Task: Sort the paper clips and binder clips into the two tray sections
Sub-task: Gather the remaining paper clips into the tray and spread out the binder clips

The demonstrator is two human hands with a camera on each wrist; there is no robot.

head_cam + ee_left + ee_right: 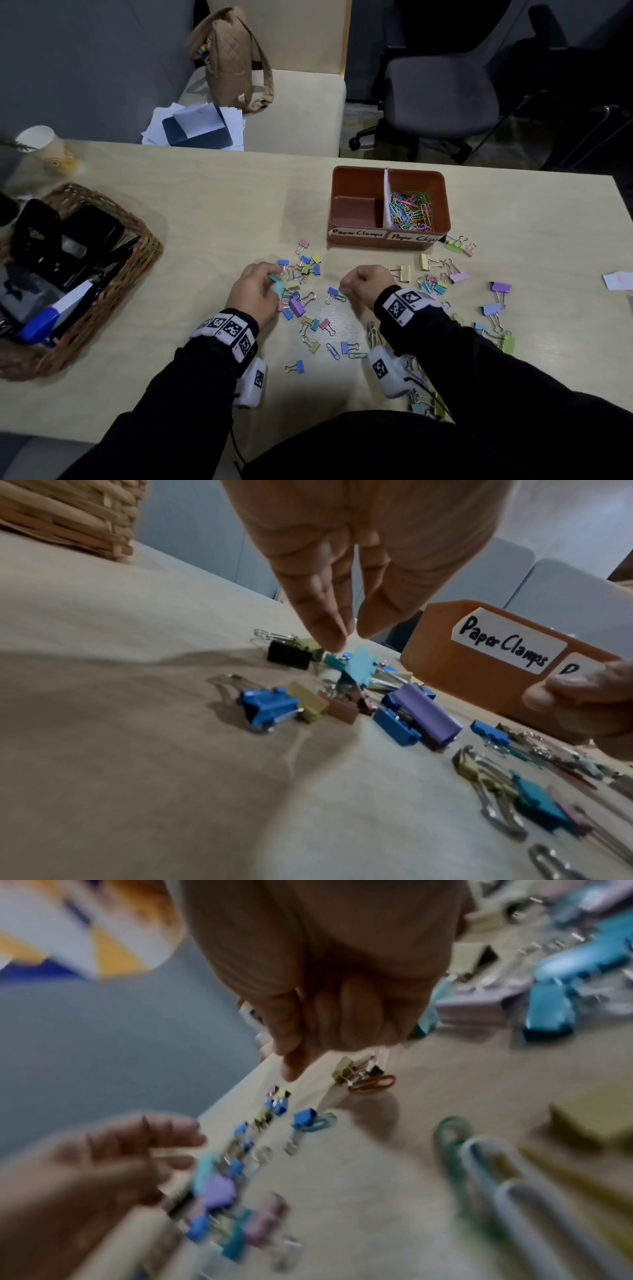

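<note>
Binder clips (310,310) lie scattered toward the table's (205,205) near edge, unsorted, with a few stray paper clips (334,351). Left hand (255,291) reaches down, fingers (325,626) straight and together, over a teal clip; right hand (363,282) is fisted, contents unclear. Farther, the tray's (388,240) right section holds paper clips; its left is empty.

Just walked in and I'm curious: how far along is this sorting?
Most paper clips already sit in the tray's right section; its left section is empty. The left hand reaches into a heap of binder clips. Nearly all binder clips and a few paper clips still lie on the table.
</note>
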